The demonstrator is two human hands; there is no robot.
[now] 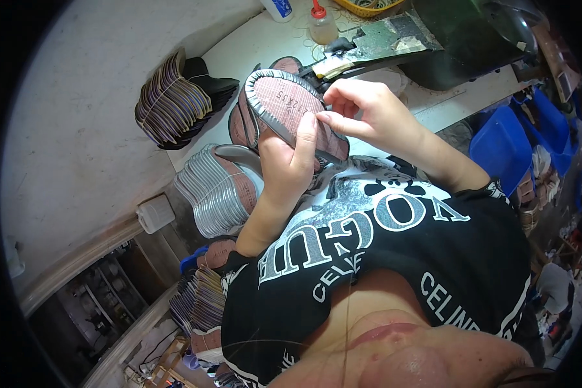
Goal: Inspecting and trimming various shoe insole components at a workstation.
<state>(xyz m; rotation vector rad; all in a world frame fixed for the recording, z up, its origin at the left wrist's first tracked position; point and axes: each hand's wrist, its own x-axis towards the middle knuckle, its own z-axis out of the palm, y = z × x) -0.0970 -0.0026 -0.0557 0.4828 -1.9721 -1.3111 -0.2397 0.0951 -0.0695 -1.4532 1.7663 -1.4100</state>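
Note:
My left hand [286, 158] grips a shoe insole [281, 90], its thumb lying across the face and its fingers behind. The insole has a pinkish-brown board face with a dark, shiny edging folded over the rim in small pleats. At the insole's right edge is my right hand [368, 110], fingers curled and thumb and forefinger drawn together in a pinch. What lies between those fingertips is too small to tell. More pinkish insoles [238, 126] with dark edges lie behind the held one, partly hidden by it.
Tied stacks of silver-edged insoles [216, 191] and striped-edge soles [174, 100] stand at the left. A red-capped glue bottle [322, 29], a cup [278, 9] and a yellow basket [368, 8] are at the back. A worn metal-topped block [388, 39] stands beyond my hands. Blue bins [501, 145] sit at right.

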